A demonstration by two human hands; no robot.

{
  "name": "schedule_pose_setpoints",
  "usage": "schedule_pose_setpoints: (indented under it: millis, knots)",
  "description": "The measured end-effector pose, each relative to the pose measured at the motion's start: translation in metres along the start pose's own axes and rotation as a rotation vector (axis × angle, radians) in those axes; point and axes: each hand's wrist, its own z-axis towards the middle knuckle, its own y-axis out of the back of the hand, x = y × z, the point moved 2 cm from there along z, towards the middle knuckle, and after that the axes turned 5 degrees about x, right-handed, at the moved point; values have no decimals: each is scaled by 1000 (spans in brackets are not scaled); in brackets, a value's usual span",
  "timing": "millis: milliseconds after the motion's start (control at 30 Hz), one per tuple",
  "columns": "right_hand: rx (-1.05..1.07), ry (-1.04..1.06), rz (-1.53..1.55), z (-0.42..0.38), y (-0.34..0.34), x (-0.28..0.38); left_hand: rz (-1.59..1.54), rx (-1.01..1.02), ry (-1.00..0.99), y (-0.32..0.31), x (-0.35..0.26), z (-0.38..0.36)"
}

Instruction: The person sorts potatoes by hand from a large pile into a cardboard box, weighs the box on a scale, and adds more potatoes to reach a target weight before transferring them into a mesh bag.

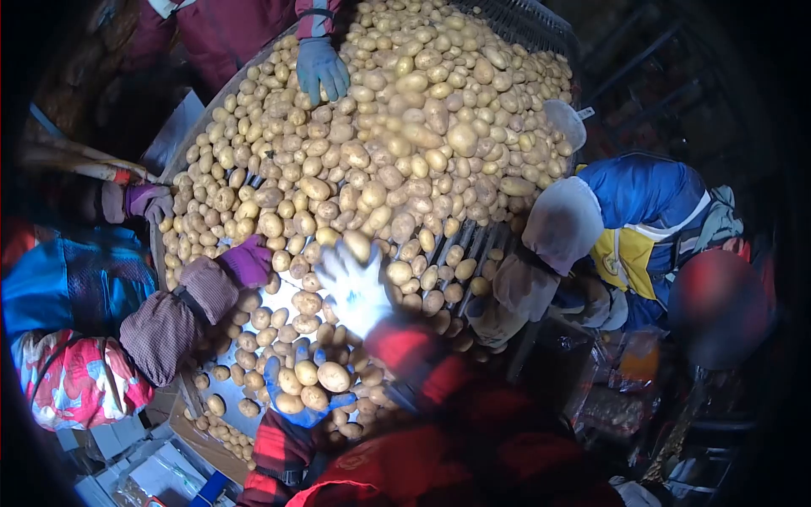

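Observation:
A large heap of potatoes (414, 127) spreads over a slatted sorting table. My left hand (311, 411), in a blue glove, is palm up and cups several potatoes (313, 398) low at the front of the heap. Blue fingertips show around them. My right hand (353, 291), in a white glove, reaches over the middle of the table with its fingers spread. A potato (356, 246) lies right at those fingertips. Loose potatoes surround both hands, and dark slats (473, 245) show between some of them.
Across the table, a co-worker's grey-blue gloved hand (322, 71) rests on the heap. At left, another person's purple gloves (247, 261) reach in. A person in a blue jacket (644, 190) stands at right. A cardboard box (211, 441) with small potatoes sits at lower left.

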Motion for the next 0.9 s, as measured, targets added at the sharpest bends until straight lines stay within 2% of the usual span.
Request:
schedule_pose_setpoints:
  millis: [67, 100, 167, 300, 433, 533, 567, 600, 700, 733, 800, 900]
  knots:
    - [71, 146, 37, -34, 1, 6, -50, 4, 11, 2, 1, -5]
    - [56, 12, 249, -44, -8, 7, -69, 6, 11, 3, 1, -7]
    - [-33, 17, 96, -66, -15, 7, -97, 9, 22, 3, 0, -11]
    - [-208, -82, 379, -124, -33, -32, -133, 17, 14, 5, -1, -19]
    - [-246, -131, 418, -157, -16, -67, -160, 30, 6, 8, 3, -26]
    - [-357, -107, 368, -130, 5, -76, -184, 46, 3, 9, 5, -29]
    - [-331, -78, 422, -108, 18, -72, -198, 49, -1, 9, 6, -31]
    - [-392, 18, 417, -85, 23, -65, -205, 55, -3, 9, 7, -32]
    - [-345, 126, 48, -15, 5, -33, -231, 55, -23, 9, 7, -34]
    - [-265, 101, -162, 5, -15, -27, -239, 56, -22, 10, 7, -37]
    - [126, 63, -147, 36, -2, -25, -255, 63, -34, 10, 6, -38]
    - [-66, 76, 293, 29, -24, -50, -288, 58, -59, 16, 8, -44]
